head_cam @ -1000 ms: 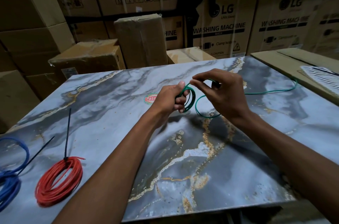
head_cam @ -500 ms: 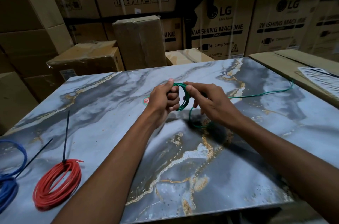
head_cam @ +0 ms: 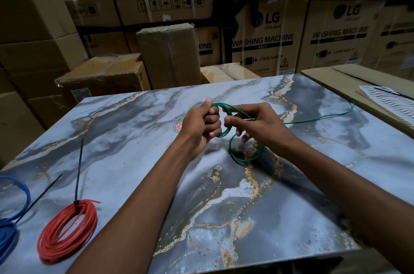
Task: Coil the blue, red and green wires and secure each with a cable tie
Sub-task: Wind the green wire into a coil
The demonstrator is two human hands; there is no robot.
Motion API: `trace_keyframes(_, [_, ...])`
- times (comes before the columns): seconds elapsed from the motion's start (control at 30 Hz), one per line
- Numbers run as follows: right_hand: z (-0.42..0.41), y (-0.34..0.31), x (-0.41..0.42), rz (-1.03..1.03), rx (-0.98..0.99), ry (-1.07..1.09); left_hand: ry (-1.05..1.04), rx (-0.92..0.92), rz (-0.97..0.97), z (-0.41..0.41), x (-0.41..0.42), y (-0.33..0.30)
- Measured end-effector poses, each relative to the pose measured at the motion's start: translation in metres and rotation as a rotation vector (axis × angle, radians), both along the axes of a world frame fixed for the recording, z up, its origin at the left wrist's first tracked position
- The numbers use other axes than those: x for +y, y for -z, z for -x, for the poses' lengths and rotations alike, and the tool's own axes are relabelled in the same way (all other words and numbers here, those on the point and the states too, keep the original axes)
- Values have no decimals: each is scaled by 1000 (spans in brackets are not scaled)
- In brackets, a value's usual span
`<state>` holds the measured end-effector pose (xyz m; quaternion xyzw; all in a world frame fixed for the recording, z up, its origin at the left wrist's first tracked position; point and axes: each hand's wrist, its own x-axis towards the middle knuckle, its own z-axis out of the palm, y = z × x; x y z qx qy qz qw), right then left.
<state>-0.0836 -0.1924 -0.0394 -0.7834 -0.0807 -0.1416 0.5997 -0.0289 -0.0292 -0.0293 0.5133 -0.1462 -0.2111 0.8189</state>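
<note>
My left hand (head_cam: 199,124) grips a small coil of green wire (head_cam: 225,121) above the middle of the marble table (head_cam: 134,143). My right hand (head_cam: 259,127) pinches the same wire just right of the coil. One loose green loop hangs below my right hand, and the free tail trails off to the right edge of the table. A red wire coil (head_cam: 67,231) bound with a black cable tie (head_cam: 78,170) lies at the front left. The blue wire coil (head_cam: 9,224) with its own black tie sits at the far left edge, partly cut off.
Cardboard boxes (head_cam: 165,54) stack up behind the table and along the left. A flat carton (head_cam: 349,83) with a white ribbed sheet (head_cam: 389,105) lies at the right, against the table's edge.
My right hand has dropped and moved left toward the coil, laying another turn of green wire onto it. The loose tail on the right has shortened slightly.
</note>
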Motion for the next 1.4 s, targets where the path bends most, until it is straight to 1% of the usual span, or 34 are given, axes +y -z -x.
trace_keyframes(0.1, [0, -4, -2, -147, 86, 37, -45, -9, -8, -5, 5, -1])
trace_keyframes(0.17, [0, -9, -9, -233, 94, 29, -79, 23, 18, -9, 10, -3])
trace_keyframes(0.27, [0, -14, -23, -287, 55, 14, -94, 144, 163, -14, 18, -5])
trace_keyframes(0.33, [0, -16, -31, -254, -3, 68, -100, 221, 274, -16, 22, -7])
trace_keyframes(0.37, [-1, -16, -35, -171, -67, 135, -111, 247, 311, -17, 23, -8])
trace_keyframes(0.47, [-3, -12, -38, 279, -361, 379, -169, 296, 375, -22, 27, -8])
trace_keyframes(0.5, [-4, -10, -37, 371, -434, 412, -192, 314, 400, -25, 29, -7])
trace_keyframes(0.57, [-7, -7, -37, 431, -502, 429, -244, 349, 459, -29, 35, -7])
trace_keyframes(0.67, [-8, -8, -47, 489, -541, 466, -357, 390, 534, -38, 49, -7])
trace_keyframes(0.77, [-7, -6, -50, 715, -571, 491, -458, 384, 528, -41, 57, -4])
trace_keyframes(0.83, [-4, -4, -44, 859, -520, 415, -483, 350, 500, -40, 55, -2])
trace_keyframes(0.93, [3, -3, -24, 1051, -393, 213, -480, 287, 416, -39, 45, -1])
trace_keyframes(1.0, [7, -1, -9, 1098, -356, 101, -460, 245, 337, -37, 36, 0])
trace_keyframes(1.07, [10, 2, 5, 1031, -378, 13, -452, 202, 256, -34, 28, 2])
trace_keyframes(1.17, [12, 4, 19, 756, -411, -69, -455, 132, 127, -25, 15, 4])
trace_keyframes(1.23, [13, 4, 22, 608, -400, -76, -437, 74, 60, -20, 9, 5])
trace_keyframes(1.33, [14, 5, 24, 510, -393, -71, -363, -11, -32, -11, 4, 6])
trace_keyframes(1.4, [14, 3, 23, 435, -412, -28, -312, -94, -134, -6, 2, 7])
